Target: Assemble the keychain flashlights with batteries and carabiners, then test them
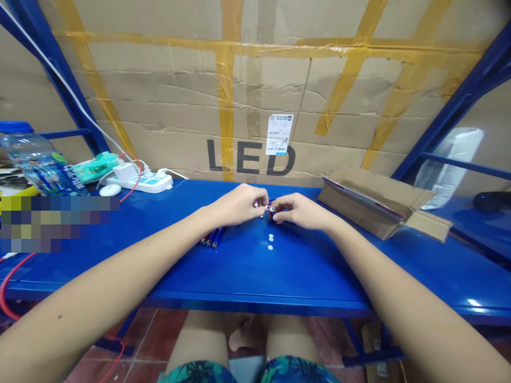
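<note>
Both hands meet above the middle of the blue table (247,276). My left hand (241,205) is closed, its fingertips pinching a small shiny metal piece (256,204) that is mostly hidden. Just to its right, my right hand (297,210) grips a short dark tube with a whitish round end (272,210); the fingers cover most of it. Below the hands lie a few small white discs (270,247). Several slim tubes, blue and dark red with metal ends (214,244), lie side by side, partly under my left forearm.
An open cardboard box (359,205) stands at the right. Back left are a white power strip (149,181) with plugs, a white round object (110,190) and a plastic bottle (43,165). A large taped carton (179,106) rises behind the table; red cable (8,298) hangs at the left.
</note>
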Demonstrator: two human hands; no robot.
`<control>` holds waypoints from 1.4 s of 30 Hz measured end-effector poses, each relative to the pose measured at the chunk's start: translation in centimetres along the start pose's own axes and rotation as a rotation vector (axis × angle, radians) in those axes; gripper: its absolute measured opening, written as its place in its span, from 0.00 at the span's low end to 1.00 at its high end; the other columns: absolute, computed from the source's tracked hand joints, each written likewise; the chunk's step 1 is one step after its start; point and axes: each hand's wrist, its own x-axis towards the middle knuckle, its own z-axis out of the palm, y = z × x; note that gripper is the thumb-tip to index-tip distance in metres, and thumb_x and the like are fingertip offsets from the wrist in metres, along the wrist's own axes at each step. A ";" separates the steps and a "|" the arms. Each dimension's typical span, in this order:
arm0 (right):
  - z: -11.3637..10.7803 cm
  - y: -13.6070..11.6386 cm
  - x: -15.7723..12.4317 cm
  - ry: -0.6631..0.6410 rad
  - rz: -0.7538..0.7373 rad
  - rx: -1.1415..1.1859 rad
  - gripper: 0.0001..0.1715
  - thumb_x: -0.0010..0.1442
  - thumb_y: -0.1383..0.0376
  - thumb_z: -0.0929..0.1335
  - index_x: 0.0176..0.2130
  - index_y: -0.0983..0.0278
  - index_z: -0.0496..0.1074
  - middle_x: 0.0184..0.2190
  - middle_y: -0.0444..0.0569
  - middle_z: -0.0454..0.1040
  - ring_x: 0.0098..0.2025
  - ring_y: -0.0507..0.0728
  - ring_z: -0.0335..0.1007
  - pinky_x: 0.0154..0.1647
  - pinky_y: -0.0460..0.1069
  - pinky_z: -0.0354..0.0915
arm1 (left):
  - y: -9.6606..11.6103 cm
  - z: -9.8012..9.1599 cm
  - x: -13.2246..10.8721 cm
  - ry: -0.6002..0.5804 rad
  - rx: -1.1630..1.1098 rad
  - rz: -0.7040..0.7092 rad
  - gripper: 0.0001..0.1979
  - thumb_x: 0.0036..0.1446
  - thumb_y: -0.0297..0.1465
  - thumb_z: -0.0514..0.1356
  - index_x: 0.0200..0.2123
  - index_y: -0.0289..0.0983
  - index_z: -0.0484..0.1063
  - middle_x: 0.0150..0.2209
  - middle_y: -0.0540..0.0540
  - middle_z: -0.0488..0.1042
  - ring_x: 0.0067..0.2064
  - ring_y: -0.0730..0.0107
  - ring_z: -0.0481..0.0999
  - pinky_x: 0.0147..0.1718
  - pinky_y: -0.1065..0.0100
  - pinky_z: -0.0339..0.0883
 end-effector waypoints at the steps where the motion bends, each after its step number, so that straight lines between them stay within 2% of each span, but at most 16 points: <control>1: 0.0 0.1 0.0 0.000 0.001 0.004 0.10 0.50 0.64 0.71 0.35 0.65 0.77 0.29 0.46 0.78 0.31 0.55 0.73 0.36 0.49 0.67 | 0.1 0.1 0.0 0.045 -0.014 0.013 0.05 0.58 0.28 0.59 0.37 0.36 0.75 0.32 0.48 0.78 0.33 0.70 0.75 0.32 0.70 0.63; 3: 0.1 0.3 0.1 -0.004 -0.009 0.014 0.10 0.51 0.63 0.71 0.35 0.65 0.77 0.30 0.47 0.78 0.32 0.55 0.73 0.37 0.50 0.68 | 0.4 0.3 0.1 0.064 -0.015 0.067 0.06 0.59 0.28 0.58 0.38 0.35 0.75 0.34 0.47 0.78 0.35 0.69 0.75 0.34 0.69 0.64; 6: 0.1 0.5 0.2 -0.011 -0.041 0.013 0.08 0.52 0.63 0.71 0.34 0.65 0.76 0.30 0.47 0.78 0.33 0.55 0.74 0.38 0.50 0.68 | 0.7 0.8 0.0 0.024 0.010 0.151 0.07 0.62 0.26 0.56 0.37 0.35 0.75 0.37 0.45 0.78 0.38 0.68 0.75 0.37 0.68 0.64; 8: 0.1 0.4 0.1 -0.007 -0.044 0.020 0.08 0.51 0.63 0.71 0.33 0.65 0.76 0.29 0.47 0.78 0.33 0.55 0.74 0.38 0.51 0.68 | 0.7 1.0 -0.1 0.019 0.013 0.159 0.08 0.62 0.26 0.55 0.37 0.35 0.75 0.37 0.45 0.78 0.38 0.67 0.75 0.38 0.67 0.65; 11: 0.3 -0.3 0.0 0.026 -0.019 0.061 0.09 0.51 0.63 0.72 0.34 0.66 0.76 0.28 0.47 0.78 0.32 0.55 0.74 0.36 0.50 0.68 | 0.6 0.8 -0.1 0.059 -0.029 0.068 0.05 0.59 0.29 0.59 0.38 0.35 0.74 0.35 0.46 0.77 0.35 0.68 0.75 0.35 0.68 0.65; 14: 0.8 -1.0 0.0 0.100 -0.038 0.102 0.11 0.51 0.61 0.72 0.34 0.66 0.78 0.28 0.48 0.79 0.32 0.56 0.74 0.37 0.51 0.68 | 0.4 0.4 0.1 0.091 -0.115 -0.061 0.09 0.55 0.32 0.63 0.40 0.35 0.73 0.33 0.48 0.77 0.33 0.69 0.74 0.31 0.68 0.65; 19: 2.0 -1.9 1.1 0.272 -0.048 0.104 0.12 0.53 0.62 0.71 0.34 0.67 0.80 0.27 0.48 0.79 0.30 0.57 0.74 0.35 0.51 0.66 | -0.1 -0.8 0.5 0.185 -0.205 -0.104 0.04 0.54 0.29 0.63 0.32 0.36 0.77 0.32 0.48 0.79 0.36 0.69 0.75 0.36 0.67 0.66; 24: 3.6 -2.7 2.3 0.454 -0.127 -0.182 0.06 0.56 0.65 0.71 0.34 0.65 0.80 0.31 0.49 0.80 0.34 0.57 0.73 0.37 0.49 0.64 | -1.3 -1.6 1.0 0.368 -0.393 -0.171 0.03 0.54 0.27 0.63 0.33 0.34 0.76 0.33 0.46 0.79 0.37 0.68 0.77 0.39 0.66 0.70; 26: 4.7 -2.9 2.6 0.420 -0.150 -0.318 0.05 0.58 0.67 0.70 0.33 0.66 0.78 0.31 0.50 0.79 0.34 0.56 0.72 0.36 0.49 0.63 | -2.0 -1.6 1.3 0.463 -0.510 -0.214 0.03 0.57 0.25 0.61 0.35 0.33 0.74 0.34 0.44 0.79 0.38 0.68 0.79 0.40 0.65 0.71; 28: 5.9 -3.1 2.8 0.328 -0.203 -0.444 0.05 0.60 0.68 0.70 0.36 0.67 0.78 0.33 0.52 0.79 0.35 0.56 0.72 0.38 0.49 0.63 | -2.5 -1.5 1.5 0.524 -0.652 -0.253 0.05 0.60 0.23 0.57 0.38 0.33 0.72 0.34 0.44 0.79 0.37 0.69 0.79 0.38 0.66 0.73; 33: 7.8 -3.0 3.4 0.058 -0.317 -0.654 0.09 0.64 0.68 0.67 0.40 0.67 0.79 0.38 0.56 0.77 0.41 0.58 0.72 0.44 0.50 0.63 | -2.3 -1.4 1.6 0.561 -0.864 -0.344 0.09 0.64 0.22 0.51 0.42 0.35 0.70 0.34 0.47 0.73 0.33 0.71 0.78 0.29 0.68 0.74; 35: 7.7 -3.0 3.4 0.018 -0.324 -0.625 0.09 0.63 0.72 0.67 0.38 0.67 0.79 0.37 0.55 0.78 0.40 0.57 0.72 0.44 0.49 0.63 | -2.1 -1.3 1.5 0.534 -0.893 -0.355 0.09 0.65 0.23 0.51 0.43 0.36 0.69 0.34 0.47 0.72 0.34 0.71 0.78 0.28 0.69 0.74; 37: 6.9 -2.9 3.1 0.042 -0.297 -0.552 0.09 0.60 0.73 0.68 0.36 0.67 0.79 0.35 0.52 0.80 0.38 0.56 0.73 0.42 0.49 0.63 | -2.1 -1.1 1.5 0.499 -0.892 -0.342 0.08 0.66 0.24 0.52 0.43 0.37 0.69 0.34 0.47 0.73 0.34 0.71 0.77 0.27 0.71 0.73; 42: 3.0 -2.4 1.2 0.303 -0.148 -0.249 0.06 0.57 0.69 0.69 0.33 0.64 0.79 0.30 0.48 0.80 0.32 0.55 0.73 0.35 0.48 0.64 | -2.9 -0.2 1.4 0.356 -0.837 -0.262 0.06 0.64 0.23 0.55 0.43 0.36 0.68 0.32 0.46 0.76 0.31 0.73 0.75 0.26 0.73 0.67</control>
